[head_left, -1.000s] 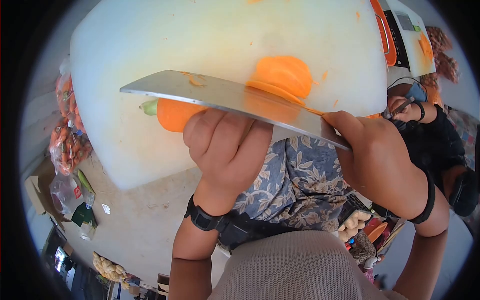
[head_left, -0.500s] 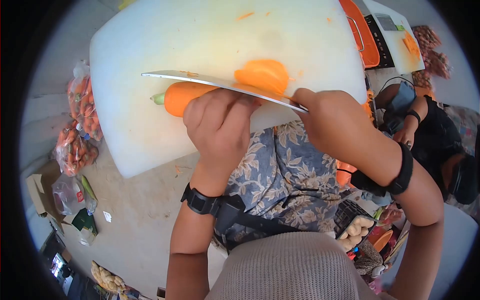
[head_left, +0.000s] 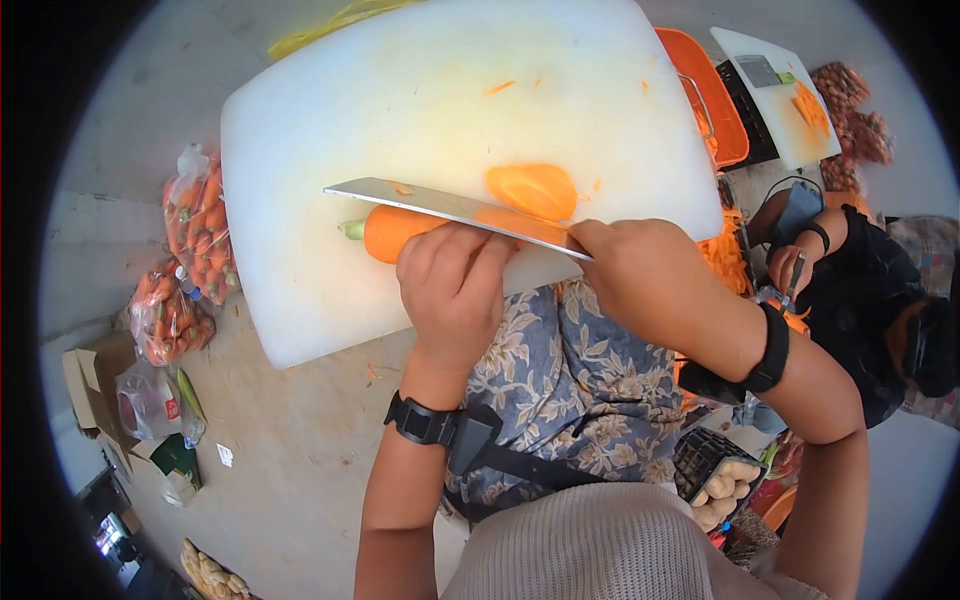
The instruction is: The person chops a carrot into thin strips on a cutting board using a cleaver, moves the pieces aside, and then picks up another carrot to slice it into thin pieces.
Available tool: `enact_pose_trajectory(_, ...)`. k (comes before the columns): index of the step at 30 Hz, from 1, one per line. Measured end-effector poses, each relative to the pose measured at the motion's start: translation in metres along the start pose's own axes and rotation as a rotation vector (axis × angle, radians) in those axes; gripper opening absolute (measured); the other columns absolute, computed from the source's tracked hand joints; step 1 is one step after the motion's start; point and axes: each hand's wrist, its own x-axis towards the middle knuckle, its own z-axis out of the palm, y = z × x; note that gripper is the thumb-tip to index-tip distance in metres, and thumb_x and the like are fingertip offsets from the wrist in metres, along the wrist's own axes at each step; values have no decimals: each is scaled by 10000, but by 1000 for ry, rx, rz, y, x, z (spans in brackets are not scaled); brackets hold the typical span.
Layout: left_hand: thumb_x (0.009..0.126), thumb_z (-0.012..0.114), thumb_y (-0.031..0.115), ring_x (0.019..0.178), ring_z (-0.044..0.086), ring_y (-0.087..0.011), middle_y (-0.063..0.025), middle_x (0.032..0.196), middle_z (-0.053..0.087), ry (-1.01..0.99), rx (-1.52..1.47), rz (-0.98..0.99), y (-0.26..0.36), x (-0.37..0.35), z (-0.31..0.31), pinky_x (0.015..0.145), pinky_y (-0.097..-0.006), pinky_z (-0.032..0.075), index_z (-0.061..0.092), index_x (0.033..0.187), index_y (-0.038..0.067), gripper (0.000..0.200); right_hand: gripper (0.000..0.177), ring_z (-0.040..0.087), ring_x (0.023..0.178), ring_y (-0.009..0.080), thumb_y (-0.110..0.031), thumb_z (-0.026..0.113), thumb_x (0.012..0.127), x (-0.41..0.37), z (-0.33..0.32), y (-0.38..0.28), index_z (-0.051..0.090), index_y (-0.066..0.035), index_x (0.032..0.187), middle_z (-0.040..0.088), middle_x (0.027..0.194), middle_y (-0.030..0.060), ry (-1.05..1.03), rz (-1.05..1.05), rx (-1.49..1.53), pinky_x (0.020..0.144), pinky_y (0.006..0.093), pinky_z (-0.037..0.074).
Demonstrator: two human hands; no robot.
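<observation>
My left hand (head_left: pixel 452 285) is closed over a thick carrot (head_left: pixel 388 232), its fingers bent on top. The carrot lies on a white cutting board (head_left: pixel 300 290), with its green stem end pointing left. A wide-bladed kitchen knife (head_left: pixel 440 203) is gripped at the handle by my right hand (head_left: pixel 640 270); the handle is mostly hidden in the fist. The blade runs along the carrot's far side, close to my left fingers. Just beyond the blade lie flat orange carrot slices (head_left: pixel 532 190). A small orange bit clings to the blade.
Bags of carrots (head_left: pixel 200 225) stand on the floor at left, near an open cardboard box (head_left: pixel 100 385). An orange tub (head_left: pixel 715 95) is beyond the board's right edge. At far right sits another person (head_left: pixel 850 280), beside a second cutting board (head_left: pixel 785 100). A crate of potatoes (head_left: pixel 722 480) is lower right.
The view has shifted, so the board and hands appear lower. The knife's blade face shows more now. My left hand remains on the carrot and my right hand on the knife.
</observation>
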Motion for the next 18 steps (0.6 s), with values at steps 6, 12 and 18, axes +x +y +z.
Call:
enact_pose_trajectory(6,666,675,16,878,563,-268,-59,935,615,-15,43,-11,3,-3,-5,740,-370,438,694,861,45,198,111,623,586,298,-60,615,747,-35,-30,-6,576,-34,848,593,623,130,26,-36,-7,538,399,490)
enact_pose_trajectory(12,675,670,11,921,566,-285,-55,969,624,-83,37,-59,5,-10,-11,833,-419,430,705,866,72,204,555,595,607,307,33,650,622,-55,-44,-3,574,33,1171,571,704,129,-68,-24,7,558,391,470)
enact_pose_trajectory(18,694,766,35,939,599,-357,-118,1047,645,-227,-130,-165,3,-24,-20,841,-425,458,670,980,19,302,452,566,526,224,-36,629,683,-58,-45,-1,592,23,1130,538,641,67,-5,-83,-53,491,349,450)
